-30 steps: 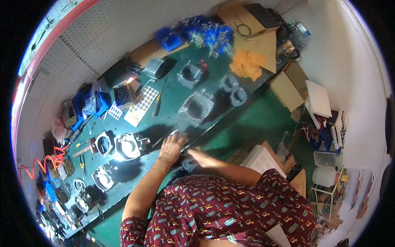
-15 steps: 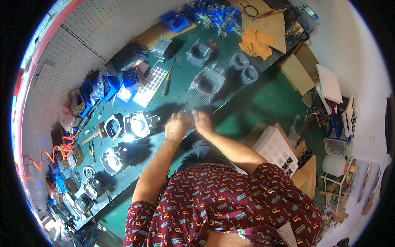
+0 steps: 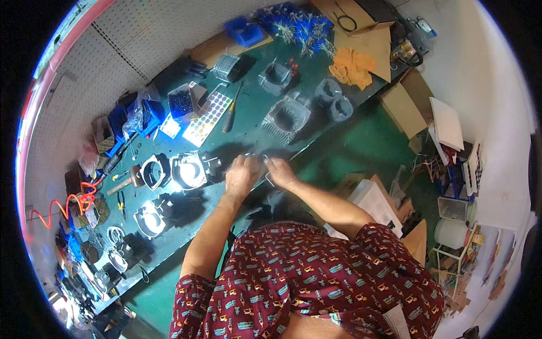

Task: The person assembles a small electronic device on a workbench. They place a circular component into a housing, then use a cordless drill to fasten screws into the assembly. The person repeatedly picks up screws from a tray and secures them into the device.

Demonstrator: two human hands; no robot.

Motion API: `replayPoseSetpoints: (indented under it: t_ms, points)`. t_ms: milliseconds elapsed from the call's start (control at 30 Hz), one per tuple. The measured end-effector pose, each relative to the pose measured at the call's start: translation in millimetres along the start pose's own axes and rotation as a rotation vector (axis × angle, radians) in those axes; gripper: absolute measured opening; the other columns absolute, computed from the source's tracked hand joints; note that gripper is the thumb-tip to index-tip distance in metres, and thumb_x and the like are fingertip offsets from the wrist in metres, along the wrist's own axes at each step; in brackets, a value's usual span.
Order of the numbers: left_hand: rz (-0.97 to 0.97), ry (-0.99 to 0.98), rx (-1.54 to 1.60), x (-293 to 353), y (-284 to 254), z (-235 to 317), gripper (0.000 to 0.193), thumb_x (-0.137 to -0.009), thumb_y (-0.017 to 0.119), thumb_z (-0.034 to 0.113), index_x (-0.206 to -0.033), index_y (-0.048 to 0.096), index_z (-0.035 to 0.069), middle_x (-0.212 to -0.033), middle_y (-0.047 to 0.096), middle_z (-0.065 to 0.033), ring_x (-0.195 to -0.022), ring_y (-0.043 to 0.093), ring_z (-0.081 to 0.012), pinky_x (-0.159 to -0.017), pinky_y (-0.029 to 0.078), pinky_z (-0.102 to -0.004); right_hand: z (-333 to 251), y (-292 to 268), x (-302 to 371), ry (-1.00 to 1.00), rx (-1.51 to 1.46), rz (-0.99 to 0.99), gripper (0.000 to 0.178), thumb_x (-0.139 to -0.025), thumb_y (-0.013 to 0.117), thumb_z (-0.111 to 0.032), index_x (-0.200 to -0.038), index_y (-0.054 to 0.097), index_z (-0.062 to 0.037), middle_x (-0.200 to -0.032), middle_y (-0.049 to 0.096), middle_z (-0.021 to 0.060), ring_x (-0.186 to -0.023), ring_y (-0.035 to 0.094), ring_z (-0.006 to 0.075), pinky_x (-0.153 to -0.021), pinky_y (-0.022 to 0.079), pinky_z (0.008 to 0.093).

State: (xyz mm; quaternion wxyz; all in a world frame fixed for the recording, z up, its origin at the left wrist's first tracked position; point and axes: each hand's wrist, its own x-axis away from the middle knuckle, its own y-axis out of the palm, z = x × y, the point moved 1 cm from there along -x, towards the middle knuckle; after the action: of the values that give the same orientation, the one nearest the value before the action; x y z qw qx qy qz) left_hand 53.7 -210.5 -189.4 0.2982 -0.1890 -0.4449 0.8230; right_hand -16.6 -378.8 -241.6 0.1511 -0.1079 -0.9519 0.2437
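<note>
Both hands meet over the middle of the counter's near edge, fingers curled, the left hand just beside the right hand. A thin bent metal rod shows in the gap, against the right hand's fingers (which hand grips it, I cannot tell), and whatever the left fingers cover is hidden. Toward the counter's left end stand a metal housing with a bright round centre, a ring-shaped frame and a hammer. Toward the right end, a finned housing stands near the front edge; an orange cloth lies farther along.
</note>
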Motion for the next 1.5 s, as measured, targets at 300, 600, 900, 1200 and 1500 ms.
replayPoseSetpoints:
  t_ms: [300, 600, 900, 1200, 1500]
  points:
    - [0.041, -0.080, 0.115, 6.7, -71.8, 54.4, 0.054, -0.072, 0.083, 0.018, -0.120, 0.063, 0.007, -0.102, 0.061, -0.0138, -0.092, 0.065, -0.0358, -0.078, 0.056, -0.0438, -89.9, -90.3, -9.8, -0.455, 0.079, -0.357, 0.041, -0.087, 0.070, -0.015, -0.126, 0.061, -0.0034, -0.122, 0.064, 0.0201, -0.112, 0.062, 0.0360, -0.097, 0.050, 0.0414]
    - [0.235, -0.265, 0.018, -13.3, -82.8, 127.1, 0.058, -0.067, 0.085, 0.012, -0.120, 0.061, 0.005, -0.104, 0.062, -0.0145, -0.093, 0.066, -0.0327, -0.079, 0.056, -0.0406, -115.1, -148.5, -72.3, -0.528, -0.345, -0.715, 0.036, -0.091, 0.064, -0.015, -0.123, 0.064, 0.0030, -0.102, 0.072, 0.0152, -0.093, 0.068, 0.0233, -0.087, 0.054, 0.0362]
    - [0.430, -0.564, 0.147, -28.3, -63.2, 182.5, 0.068, -0.069, 0.087, 0.014, -0.127, 0.054, 0.005, -0.111, 0.065, -0.0162, -0.098, 0.067, -0.0324, -0.082, 0.056, -0.0405, -131.1, -177.7, -107.9, -0.850, -0.079, -0.841, 0.034, -0.080, 0.076, -0.012, -0.110, 0.068, 0.0015, -0.101, 0.070, 0.0179, -0.092, 0.068, 0.0298, -0.083, 0.053, 0.0397]
    - [0.318, -0.435, 0.063, -33.8, -72.8, 182.0, 0.067, -0.065, 0.087, 0.015, -0.127, 0.059, 0.012, -0.095, 0.059, -0.0124, -0.084, 0.064, -0.0317, -0.072, 0.055, -0.0416, -131.8, -184.0, -100.3, -0.861, 0.007, -0.743, 0.025, -0.077, 0.070, -0.013, -0.097, 0.068, 0.0013, -0.090, 0.069, 0.0175, -0.085, 0.067, 0.0334, -0.077, 0.053, 0.0403]
    - [0.236, -0.441, 0.141, -18.7, -72.9, 175.6, 0.046, -0.071, 0.085, 0.019, -0.113, 0.069, 0.012, -0.092, 0.059, -0.0120, -0.079, 0.065, -0.0309, -0.068, 0.055, -0.0416, -129.9, -211.6, -93.0, -0.652, -0.016, -0.646, 0.059, -0.076, 0.084, -0.029, -0.122, 0.062, -0.0012, -0.122, 0.063, 0.0180, -0.112, 0.062, 0.0287, -0.092, 0.053, 0.0396]
